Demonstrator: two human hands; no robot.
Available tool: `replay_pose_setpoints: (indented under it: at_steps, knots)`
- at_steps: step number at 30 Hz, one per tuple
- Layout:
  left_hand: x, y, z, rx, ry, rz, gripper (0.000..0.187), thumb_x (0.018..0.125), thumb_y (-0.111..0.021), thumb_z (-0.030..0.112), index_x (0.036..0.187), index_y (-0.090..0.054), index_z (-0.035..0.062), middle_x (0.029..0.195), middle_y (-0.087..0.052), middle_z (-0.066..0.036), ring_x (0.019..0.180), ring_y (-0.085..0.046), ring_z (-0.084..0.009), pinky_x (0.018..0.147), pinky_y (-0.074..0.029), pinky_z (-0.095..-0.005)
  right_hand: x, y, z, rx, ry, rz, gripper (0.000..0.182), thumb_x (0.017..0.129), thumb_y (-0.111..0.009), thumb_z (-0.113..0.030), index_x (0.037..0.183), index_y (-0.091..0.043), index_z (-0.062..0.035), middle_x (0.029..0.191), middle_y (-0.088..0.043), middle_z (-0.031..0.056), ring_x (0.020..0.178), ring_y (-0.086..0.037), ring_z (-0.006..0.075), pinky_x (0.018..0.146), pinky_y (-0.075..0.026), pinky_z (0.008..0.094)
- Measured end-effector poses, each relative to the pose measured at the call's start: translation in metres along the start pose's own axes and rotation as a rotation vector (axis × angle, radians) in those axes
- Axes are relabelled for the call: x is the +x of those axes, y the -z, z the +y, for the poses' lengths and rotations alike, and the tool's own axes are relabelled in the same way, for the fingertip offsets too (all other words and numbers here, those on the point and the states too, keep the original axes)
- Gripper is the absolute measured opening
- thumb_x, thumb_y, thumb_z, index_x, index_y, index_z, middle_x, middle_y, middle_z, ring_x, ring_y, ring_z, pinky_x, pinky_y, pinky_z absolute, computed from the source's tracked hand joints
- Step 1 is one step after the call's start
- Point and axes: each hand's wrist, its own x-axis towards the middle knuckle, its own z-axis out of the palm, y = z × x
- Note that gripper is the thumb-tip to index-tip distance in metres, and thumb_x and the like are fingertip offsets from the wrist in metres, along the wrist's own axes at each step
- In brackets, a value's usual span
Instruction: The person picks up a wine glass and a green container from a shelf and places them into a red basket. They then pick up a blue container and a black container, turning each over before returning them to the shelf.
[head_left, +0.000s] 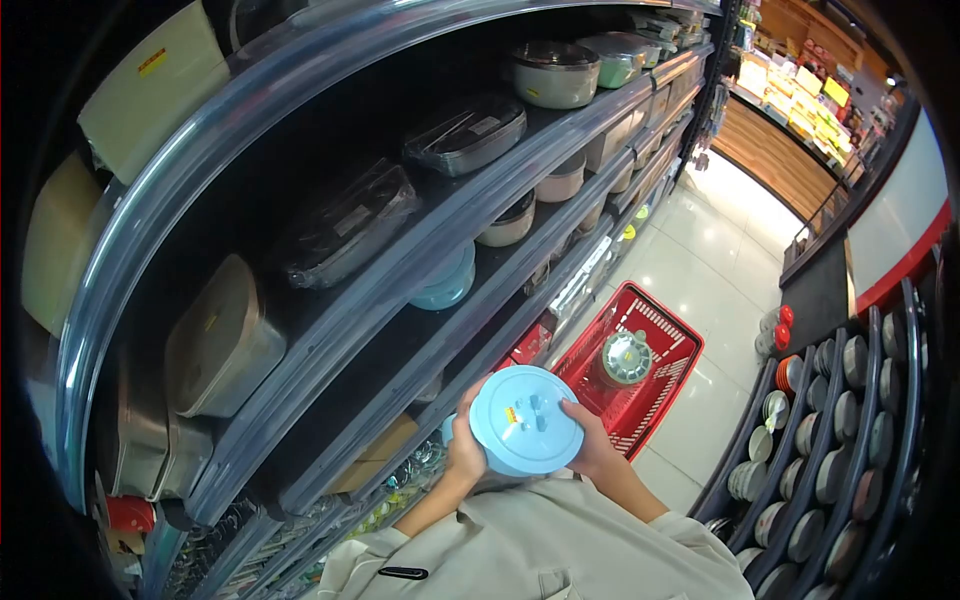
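Observation:
A round light-blue lidded food container (527,440) with a small yellow sticker is held level in front of my body. My left hand (466,447) grips its left side, and my right hand (592,437) holds the right side with the thumb on the lid's rim. The undersides of both hands are hidden by the container. Just beyond it stands a red shopping basket (688,345) on the floor, with a clear round container (628,357) inside. A similar blue container (446,280) sits on the shelf to the left.
Shelves (430,240) with clear edge strips run along my left, bearing a rectangular container (228,340), wrapped trays (352,222) and a pot-like container (556,75). Racks of stacked dishes (815,440) stand at the right. A tiled floor (690,230) leads to a lit display counter (795,110).

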Motion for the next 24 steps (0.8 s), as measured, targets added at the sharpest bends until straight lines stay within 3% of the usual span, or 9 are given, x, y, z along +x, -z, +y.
replay_pose_setpoints:
  at_steps: [3, 5, 12, 17, 21, 24]
  knots:
    - [0.006, 0.001, -0.004, -0.011, -0.045, -0.028, 0.059, 0.092, -0.022, 0.039, 0.125, -0.048, -0.0025, 0.127, -0.050, -0.014, 0.120, -0.044, -0.0237, 0.104, -0.031, -0.0350, 0.001, 0.010, 0.003, -0.002, 0.022, -0.045, 0.066, 0.085, -0.058, -0.040, 0.137, -0.036, -0.0054, 0.132, -0.048, 0.0139, 0.120, -0.048, 0.0290, 0.101, -0.038, 0.0445]
    - [0.010, 0.007, -0.003, 0.107, -0.019, -0.097, 0.062, 0.087, -0.024, 0.038, 0.131, -0.041, -0.0029, 0.129, -0.049, -0.016, 0.121, -0.046, -0.0246, 0.104, -0.034, -0.0357, -0.002, 0.009, 0.006, 0.016, 0.052, -0.017, 0.066, 0.085, -0.058, -0.040, 0.137, -0.036, -0.0056, 0.132, -0.048, 0.0135, 0.119, -0.048, 0.0289, 0.101, -0.038, 0.0444]
    - [0.008, 0.002, 0.011, 0.141, -0.041, -0.147, 0.063, 0.088, -0.024, 0.041, 0.129, -0.042, -0.0025, 0.128, -0.050, -0.016, 0.120, -0.046, -0.0246, 0.103, -0.035, -0.0355, -0.003, 0.018, 0.014, -0.006, 0.051, 0.036, 0.067, 0.084, -0.057, -0.042, 0.138, -0.036, -0.0082, 0.134, -0.046, 0.0131, 0.122, -0.046, 0.0308, 0.102, -0.037, 0.0483]
    - [-0.001, -0.005, 0.009, -0.053, -0.011, -0.105, 0.084, 0.088, -0.013, 0.067, 0.128, -0.040, -0.0020, 0.126, -0.049, -0.015, 0.118, -0.046, -0.0235, 0.102, -0.034, -0.0360, -0.009, 0.016, 0.016, -0.067, 0.067, 0.029, 0.067, 0.085, -0.057, -0.043, 0.138, -0.035, -0.0082, 0.135, -0.045, 0.0127, 0.123, -0.045, 0.0304, 0.103, -0.036, 0.0475]
    - [-0.001, -0.006, 0.012, 0.001, -0.034, -0.082, 0.090, 0.086, -0.009, 0.072, 0.127, -0.039, -0.0012, 0.124, -0.049, -0.015, 0.117, -0.046, -0.0230, 0.102, -0.033, -0.0360, -0.010, 0.017, 0.020, -0.052, 0.069, 0.026, 0.069, 0.085, -0.057, -0.043, 0.139, -0.033, -0.0075, 0.137, -0.043, 0.0129, 0.124, -0.043, 0.0301, 0.104, -0.034, 0.0471]
    - [0.001, -0.001, 0.017, 0.034, -0.021, -0.177, 0.090, 0.086, -0.012, 0.073, 0.132, -0.034, -0.0017, 0.132, -0.042, -0.017, 0.124, -0.041, -0.0242, 0.105, -0.029, -0.0371, -0.013, 0.013, 0.023, -0.040, 0.064, 0.010, 0.070, 0.086, -0.056, -0.044, 0.140, -0.031, -0.0064, 0.139, -0.040, 0.0132, 0.126, -0.041, 0.0298, 0.105, -0.032, 0.0464]
